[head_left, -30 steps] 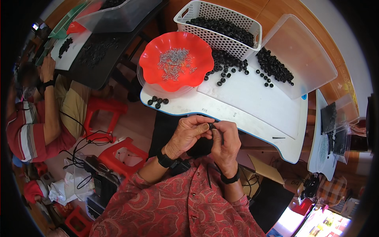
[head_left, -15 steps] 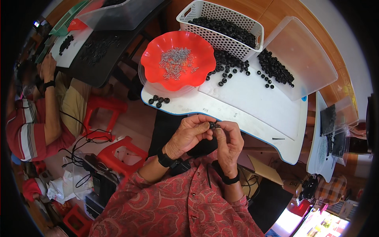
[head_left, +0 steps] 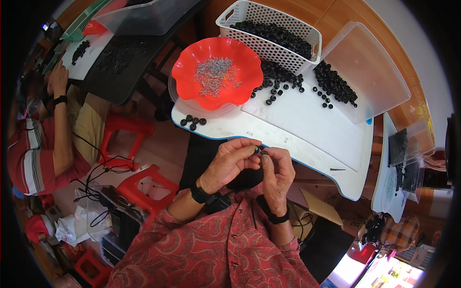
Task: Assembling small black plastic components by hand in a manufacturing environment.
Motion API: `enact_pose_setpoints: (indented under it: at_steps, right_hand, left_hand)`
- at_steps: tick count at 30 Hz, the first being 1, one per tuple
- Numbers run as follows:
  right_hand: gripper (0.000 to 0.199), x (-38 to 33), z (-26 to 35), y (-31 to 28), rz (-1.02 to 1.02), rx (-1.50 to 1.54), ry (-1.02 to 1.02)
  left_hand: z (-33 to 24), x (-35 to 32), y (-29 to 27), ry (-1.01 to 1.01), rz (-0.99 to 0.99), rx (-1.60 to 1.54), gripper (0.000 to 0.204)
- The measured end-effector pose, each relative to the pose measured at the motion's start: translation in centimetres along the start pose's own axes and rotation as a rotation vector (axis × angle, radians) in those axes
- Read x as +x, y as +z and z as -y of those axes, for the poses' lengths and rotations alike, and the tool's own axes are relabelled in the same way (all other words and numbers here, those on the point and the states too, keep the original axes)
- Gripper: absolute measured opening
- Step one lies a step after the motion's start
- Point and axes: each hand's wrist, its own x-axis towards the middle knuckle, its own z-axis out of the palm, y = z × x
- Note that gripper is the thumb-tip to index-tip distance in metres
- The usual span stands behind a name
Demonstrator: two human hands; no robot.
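Mid-assembly at frame centre: left hand [head_left: 229, 162] and right hand [head_left: 277, 172] pinching one small black ring [head_left: 258, 150] together, steady fingertip alignment seemingly needed next.

**A crowded workroom under my chin**

I sit at a white bench [head_left: 307, 129] with a blue rim, set against an orange-brown wall [head_left: 355, 19]. Below me the floor [head_left: 153, 149] is pale and reddish, strewn with red stools [head_left: 144, 185] and loose black cables [head_left: 103, 165]. To my left a dark table [head_left: 120, 62] stands beside another person [head_left: 38, 153] in a striped shirt. Bags [head_left: 72, 225] lie heaped by my left side. Bright light spills in at lower right.
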Motion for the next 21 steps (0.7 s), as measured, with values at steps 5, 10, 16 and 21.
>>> enact_pose_setpoints:
  at_steps: [5,10,16,21]
  right_hand:
    - [0.007,-0.11,-0.1,0.05,0.003,-0.006,0.017]
    - [0.006,-0.24,-0.55,-0.07,-0.023,0.031,0.042]
    - [0.006,-0.4,-0.42,-0.02,-0.043,0.108,0.115]
    - [0.007,-0.54,-0.63,0.01,-0.031,0.103,0.1]
  left_hand:
    - [-0.16,-0.25,0.3,0.056,-0.021,0.132,0.026]
    - [-0.39,-0.41,0.15,0.014,0.002,0.05,0.029]
    - [-0.25,-0.58,0.48,0.021,-0.011,0.084,0.033]
    - [-0.36,-0.7,0.27,0.014,0.012,0.081,0.033]
